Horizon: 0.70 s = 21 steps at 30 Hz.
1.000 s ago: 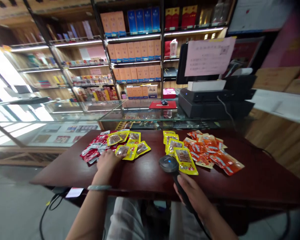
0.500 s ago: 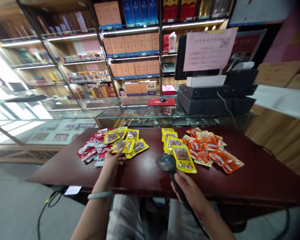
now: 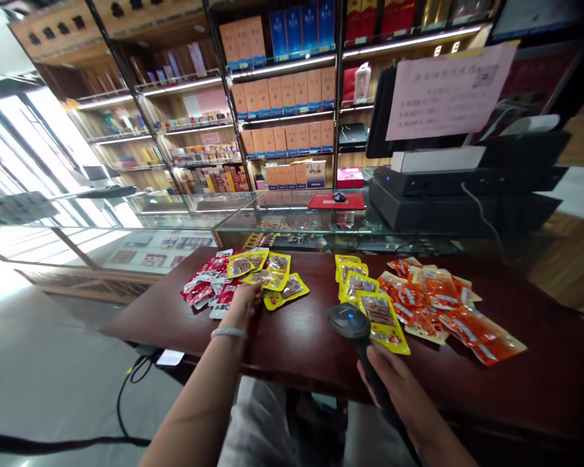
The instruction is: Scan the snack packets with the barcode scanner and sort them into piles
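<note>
The right hand [image 3: 394, 373] grips a black plastic handheld scanner [image 3: 349, 322] over a dark reddish-brown wooden table [image 3: 292, 347]. Just right of the scanner lies a row of overlapping yellow-bordered flat packets [image 3: 379, 314]; farther right, a heap of orange-and-cream packets [image 3: 435, 288]. Left of the scanner, the left hand [image 3: 243, 305] meets a loose yellow-edged group [image 3: 277, 261], its fingertips partly hidden; farthest left, red-and-white packets [image 3: 202, 292]. Beyond the scanner stands a glass-topped counter [image 3: 282, 224].

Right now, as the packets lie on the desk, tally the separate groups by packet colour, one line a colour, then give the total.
Red: 1 (red group)
Yellow: 2 (left yellow group, right yellow group)
Orange: 1 (orange group)
Total: 4 groups; the packets overlap too much for a sure count of each one.
</note>
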Available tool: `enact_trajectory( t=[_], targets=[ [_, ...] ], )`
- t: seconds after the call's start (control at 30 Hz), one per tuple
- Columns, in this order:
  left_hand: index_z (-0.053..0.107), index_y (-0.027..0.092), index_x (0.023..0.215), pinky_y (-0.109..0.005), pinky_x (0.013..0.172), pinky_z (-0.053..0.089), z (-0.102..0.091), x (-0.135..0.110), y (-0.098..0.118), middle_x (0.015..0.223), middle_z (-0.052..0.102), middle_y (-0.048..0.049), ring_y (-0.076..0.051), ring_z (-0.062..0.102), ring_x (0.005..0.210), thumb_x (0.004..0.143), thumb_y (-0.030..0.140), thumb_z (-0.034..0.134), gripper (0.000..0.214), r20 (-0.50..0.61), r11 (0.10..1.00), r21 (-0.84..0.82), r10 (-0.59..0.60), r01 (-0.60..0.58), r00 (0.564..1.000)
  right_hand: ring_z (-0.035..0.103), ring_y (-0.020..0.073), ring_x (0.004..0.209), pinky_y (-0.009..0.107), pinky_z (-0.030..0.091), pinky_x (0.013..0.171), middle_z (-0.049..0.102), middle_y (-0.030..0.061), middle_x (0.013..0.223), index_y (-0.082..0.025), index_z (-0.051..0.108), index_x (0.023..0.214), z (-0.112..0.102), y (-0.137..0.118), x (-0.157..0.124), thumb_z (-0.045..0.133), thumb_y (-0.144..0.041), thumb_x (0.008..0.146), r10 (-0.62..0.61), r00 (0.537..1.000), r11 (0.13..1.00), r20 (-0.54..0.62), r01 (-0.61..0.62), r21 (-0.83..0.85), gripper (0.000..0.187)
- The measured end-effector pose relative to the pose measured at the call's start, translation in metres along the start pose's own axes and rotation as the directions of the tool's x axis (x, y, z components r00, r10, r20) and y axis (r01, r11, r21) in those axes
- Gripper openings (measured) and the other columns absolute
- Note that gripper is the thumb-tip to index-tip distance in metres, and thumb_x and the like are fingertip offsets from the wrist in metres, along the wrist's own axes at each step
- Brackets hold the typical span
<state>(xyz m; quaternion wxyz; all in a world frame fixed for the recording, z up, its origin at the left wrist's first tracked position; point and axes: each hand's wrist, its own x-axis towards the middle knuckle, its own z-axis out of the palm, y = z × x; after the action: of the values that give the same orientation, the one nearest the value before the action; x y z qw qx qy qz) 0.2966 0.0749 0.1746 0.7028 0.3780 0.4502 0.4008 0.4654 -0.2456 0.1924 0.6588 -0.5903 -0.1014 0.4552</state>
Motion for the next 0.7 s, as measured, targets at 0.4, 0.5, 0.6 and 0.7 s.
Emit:
enact_trajectory(
  t=[0.4,0.5,0.6,0.7],
  targets=[
    [0.06,0.016,0.062,-0.02,0.046,0.026,0.097,-0.018,-0.012,0.049,0.046,0.0049,-0.007,0.036,0.045,0.064,0.05,0.073,0.037,0.364,0.752,0.546,0.184,-0.369,0.913,0.04,0.0063,0.039,0.018,0.029,0.037,0.052,-0.0054,0.054,-0.02,0.049,0.072,0.008,-0.062,0.051,0.066,-0.069,0.074,-0.224,0.942,0.972,0.251,0.233,-0.007,0.052],
    [0.064,0.015,0.067,-0.021,0.047,0.025,0.133,-0.017,-0.017,0.05,0.048,0.0036,-0.008,0.036,0.047,0.066,0.052,0.07,0.037,0.437,0.71,0.564,0.178,-0.423,0.882,0.039,0.0064,0.038,0.019,0.029,0.037,0.05,-0.0061,0.052,-0.02,0.049,0.072,0.007,-0.078,0.063,0.064,-0.07,0.075,-0.292,0.931,0.952,0.217,0.306,-0.032,0.052],
    [0.066,0.016,0.07,-0.022,0.046,0.022,0.156,-0.012,-0.021,0.046,0.043,0.0048,-0.009,0.035,0.046,0.068,0.052,0.069,0.036,0.456,0.708,0.572,0.146,-0.414,0.878,0.04,0.0061,0.039,0.018,0.028,0.037,0.051,-0.0057,0.054,-0.02,0.05,0.073,-0.001,-0.085,0.07,0.064,-0.07,0.075,-0.331,0.93,0.938,0.161,0.343,-0.048,0.052],
    [0.063,0.017,0.068,-0.022,0.044,0.018,0.175,-0.007,-0.023,0.042,0.034,0.0076,-0.007,0.027,0.041,0.07,0.05,0.07,0.035,0.46,0.719,0.579,0.1,-0.384,0.882,0.038,0.0061,0.038,0.019,0.027,0.036,0.052,-0.0055,0.054,-0.021,0.051,0.073,-0.011,-0.088,0.077,0.065,-0.072,0.073,-0.334,0.936,0.938,0.107,0.341,-0.059,0.054]
  ],
)
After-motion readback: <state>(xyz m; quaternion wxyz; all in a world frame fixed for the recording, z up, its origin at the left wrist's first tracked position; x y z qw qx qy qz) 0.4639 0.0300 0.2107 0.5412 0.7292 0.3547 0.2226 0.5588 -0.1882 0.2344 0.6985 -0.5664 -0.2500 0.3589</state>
